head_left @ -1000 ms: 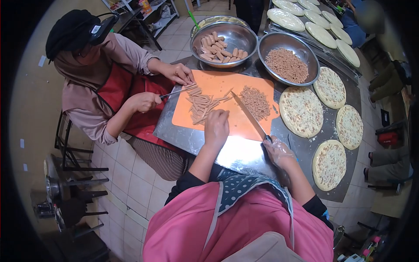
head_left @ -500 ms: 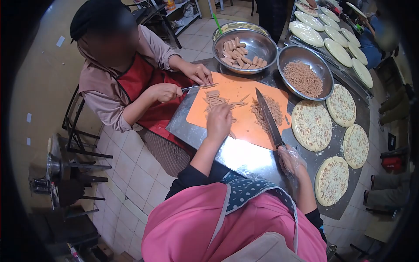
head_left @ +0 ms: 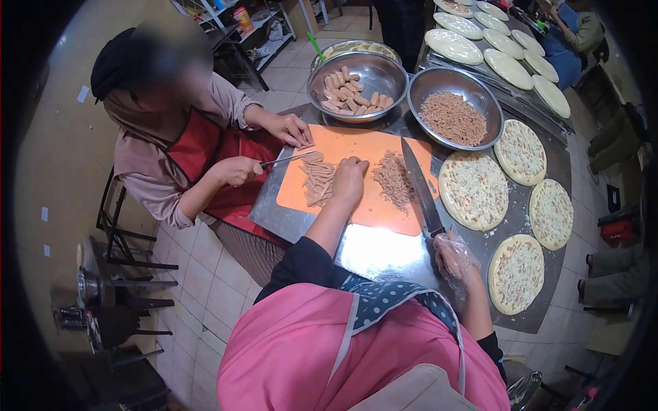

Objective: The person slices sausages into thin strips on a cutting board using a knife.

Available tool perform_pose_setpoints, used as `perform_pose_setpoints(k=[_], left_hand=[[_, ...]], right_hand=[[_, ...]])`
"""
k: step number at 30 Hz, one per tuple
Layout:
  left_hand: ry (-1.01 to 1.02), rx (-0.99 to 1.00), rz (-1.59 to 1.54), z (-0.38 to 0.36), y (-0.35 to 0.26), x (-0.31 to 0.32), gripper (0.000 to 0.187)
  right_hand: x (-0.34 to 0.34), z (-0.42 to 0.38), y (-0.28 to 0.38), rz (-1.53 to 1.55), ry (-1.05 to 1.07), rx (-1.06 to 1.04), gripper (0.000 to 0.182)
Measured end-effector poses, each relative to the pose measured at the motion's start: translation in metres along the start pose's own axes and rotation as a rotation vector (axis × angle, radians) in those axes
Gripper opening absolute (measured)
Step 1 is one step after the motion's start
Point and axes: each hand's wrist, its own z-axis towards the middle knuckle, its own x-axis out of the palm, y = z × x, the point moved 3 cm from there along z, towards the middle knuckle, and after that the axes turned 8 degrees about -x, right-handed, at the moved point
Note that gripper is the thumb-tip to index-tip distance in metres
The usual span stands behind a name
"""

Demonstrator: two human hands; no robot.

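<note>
My right hand (head_left: 455, 257), in a clear plastic glove, grips the handle of a large knife (head_left: 423, 192). The blade lies across the right side of an orange cutting board (head_left: 378, 218), pointing away from me. Beside the blade is a heap of finely chopped sausage (head_left: 391, 179). My left hand (head_left: 349, 181) is bare, its fingers curled, at the right edge of a pile of sausage strips (head_left: 317, 179). Whatever may be inside those fingers is hidden. Across the board, a co-worker's hand (head_left: 238, 171) holds a smaller knife (head_left: 284, 159) at the board's left edge.
A steel bowl of sausage pieces (head_left: 322, 92) and another of chopped sausage (head_left: 418, 116) stand behind the board. Several topped pizza bases (head_left: 474, 190) lie to the right. More pale bases (head_left: 507, 68) line the table farther back. The co-worker (head_left: 205, 147) sits at the left.
My left hand has moved off the strips to their right side, and the strips are gathered more tightly leftward. My right hand still holds the knife. The whole view has shifted slightly.
</note>
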Motion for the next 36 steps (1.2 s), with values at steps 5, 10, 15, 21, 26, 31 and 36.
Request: perform_pose_setpoints(k=[5, 10, 15, 21, 26, 31, 36], left_hand=[[-0.069, 0.026, -0.022, -0.001, 0.005, -0.001, 0.014], [0.018, -0.117, -0.285, -0.006, 0.003, -0.017, 0.016], [0.273, -0.24, -0.211, -0.021, -0.002, -0.022, 0.021], [0.204, -0.2, -0.072, -0.023, -0.025, -0.033, 0.025], [0.045, -0.144, 0.014, -0.021, -0.022, -0.011, 0.022], [-0.129, -0.079, -0.047, -0.024, -0.015, 0.003, 0.013], [-0.136, -0.08, -0.043, -0.025, -0.011, 0.006, 0.01]], right_hand=[[0.002, 0.004, -0.004, 0.013, 0.002, 0.006, 0.031], [0.003, 0.024, -0.04, -0.35, -0.051, -0.074, 0.031], [0.01, 0.018, -0.016, -0.328, -0.031, -0.082, 0.03], [0.014, 0.017, -0.015, -0.354, -0.016, -0.089, 0.032], [0.017, 0.002, 0.005, -0.487, -0.038, -0.124, 0.037], [0.027, -0.003, 0.01, -0.599, 0.039, -0.079, 0.043], [0.033, 0.006, -0.017, -0.859, 0.105, -0.264, 0.027]])
